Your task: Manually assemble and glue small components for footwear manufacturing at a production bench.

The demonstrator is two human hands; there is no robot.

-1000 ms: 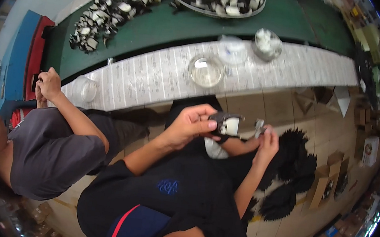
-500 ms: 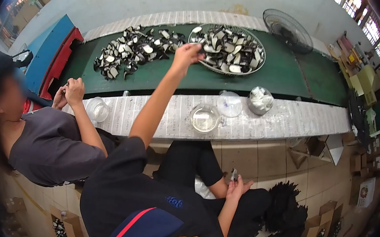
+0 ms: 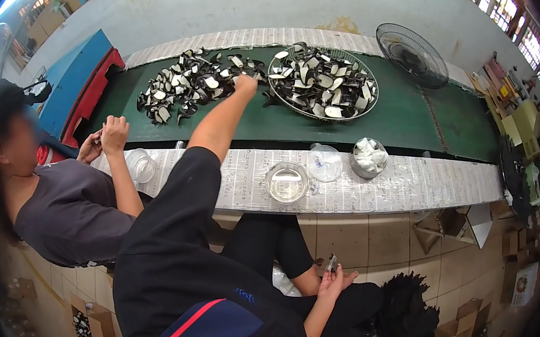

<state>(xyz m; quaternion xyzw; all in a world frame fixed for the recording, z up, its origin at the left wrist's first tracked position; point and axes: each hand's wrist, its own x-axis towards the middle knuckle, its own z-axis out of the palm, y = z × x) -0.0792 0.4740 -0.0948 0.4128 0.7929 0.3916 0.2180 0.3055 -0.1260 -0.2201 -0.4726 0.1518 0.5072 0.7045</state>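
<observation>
My left hand reaches out over the green belt. It is at the right end of a loose pile of curved black-and-white pieces, its fingers curled in; what they hold, if anything, is hidden. Just right of that hand stands a round wire-rimmed basket, heaped with similar pieces. Low over my lap, my right hand is closed on a small dark-and-light piece that sticks up from the fingers.
On the paper-covered ledge stand a clear bowl of liquid, a clear lid and a tub of white wads. A co-worker sits at left, handling a small piece. A fan guard lies behind the belt.
My left hand has moved left from the basket's rim to the edge of the loose pile, its fingers curling in. My right hand still holds its piece over my lap.
</observation>
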